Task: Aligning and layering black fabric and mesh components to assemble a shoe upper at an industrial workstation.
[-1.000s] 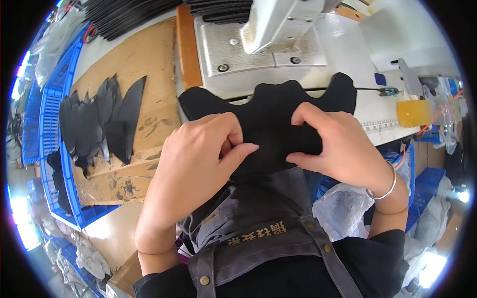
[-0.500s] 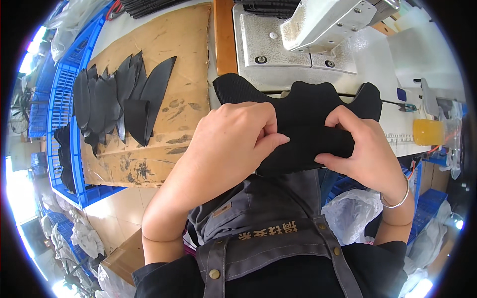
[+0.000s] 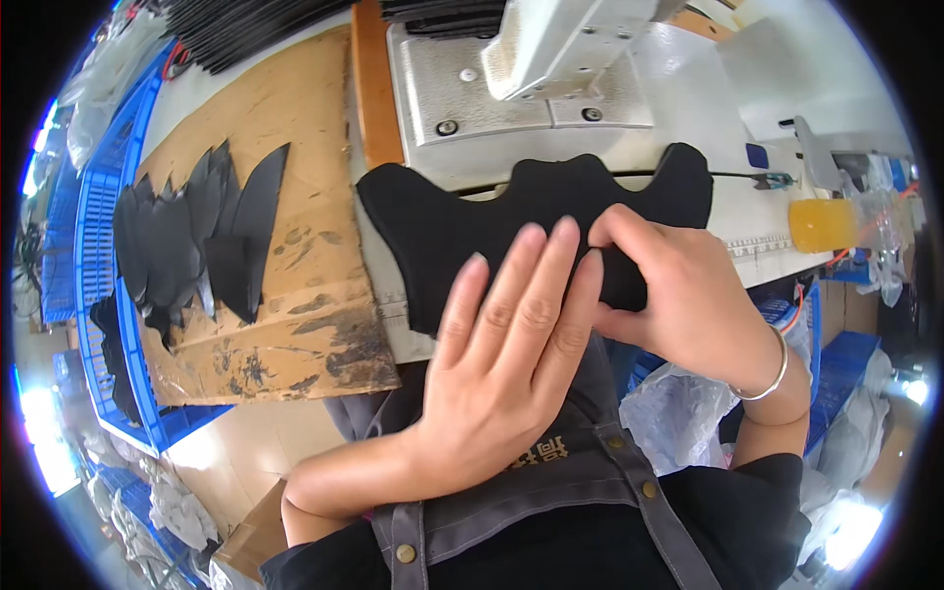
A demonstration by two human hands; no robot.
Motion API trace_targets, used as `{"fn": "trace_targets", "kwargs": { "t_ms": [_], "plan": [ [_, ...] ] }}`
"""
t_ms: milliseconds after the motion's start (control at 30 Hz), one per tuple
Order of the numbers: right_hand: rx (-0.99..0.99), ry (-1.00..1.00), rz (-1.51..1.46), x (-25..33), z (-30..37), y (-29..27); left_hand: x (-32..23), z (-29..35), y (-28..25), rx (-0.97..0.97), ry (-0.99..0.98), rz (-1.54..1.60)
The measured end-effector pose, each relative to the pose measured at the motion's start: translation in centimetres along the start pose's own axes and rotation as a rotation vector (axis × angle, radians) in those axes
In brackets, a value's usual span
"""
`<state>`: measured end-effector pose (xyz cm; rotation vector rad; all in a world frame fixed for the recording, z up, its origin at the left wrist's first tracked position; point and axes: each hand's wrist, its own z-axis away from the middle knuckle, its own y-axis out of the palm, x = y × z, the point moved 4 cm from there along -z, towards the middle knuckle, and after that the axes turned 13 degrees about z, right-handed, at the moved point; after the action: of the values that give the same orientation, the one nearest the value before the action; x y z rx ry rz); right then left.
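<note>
Scalloped black fabric panel (image 3: 531, 202), centre frame. Left hand (image 3: 506, 369): extended, fingers slightly spread, over it. Right hand (image 3: 678, 295): curled at panel, pinch undeterminable. Pointed black cutouts (image 3: 169, 246), frame left.

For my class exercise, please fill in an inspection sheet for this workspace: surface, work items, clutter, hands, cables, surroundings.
Surface: white table; stained cardboard sheet on the left.
Work items: black wavy-edged piece lying in front of a pale machine.
Clutter: dark pointed pieces overlapping on the cardboard; yellow item at right.
Hands: left hand over the black piece, fingers extended; right hand curled at it, grip unclear.
Cables: orange cord at right; its ends cannot be traced.
Surroundings: blue crate at left; clear plastic bag below the table's right side.
</note>
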<state>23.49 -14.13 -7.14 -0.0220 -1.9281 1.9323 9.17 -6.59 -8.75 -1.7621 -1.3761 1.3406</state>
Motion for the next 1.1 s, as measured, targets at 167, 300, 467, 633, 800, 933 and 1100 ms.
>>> {"fn": "trace_targets", "kwargs": {
  "t_ms": [167,300,467,633,800,933,1100],
  "plan": [
    [0.086,0.177,-0.19,-3.0,1.0,-1.3,-0.6,0.5,3.3,0.111,-0.08,-0.046],
    [0.079,0.228,-0.431,-5.2,1.9,-0.8,-0.4,0.6,3.7,0.102,-0.067,-0.068],
    [0.086,0.189,-0.365,-5.2,2.1,-1.1,-0.6,0.7,4.0,0.072,-0.027,-0.124],
    [0.019,0.12,-0.327,-5.3,2.0,-0.7,-0.8,0.7,4.0,0.084,0.013,-0.112],
    [-0.042,0.087,-0.229,-5.1,2.3,-0.5,-0.7,0.8,4.2,0.036,-0.032,-0.155],
    [-0.054,0.074,-0.163,-4.9,2.7,-0.6,-0.7,0.8,4.3,0.044,-0.041,-0.166],
    [-0.07,0.069,-0.141,-4.7,2.9,-0.6,-0.7,0.8,4.3,0.046,-0.037,-0.181]
  ]
}}
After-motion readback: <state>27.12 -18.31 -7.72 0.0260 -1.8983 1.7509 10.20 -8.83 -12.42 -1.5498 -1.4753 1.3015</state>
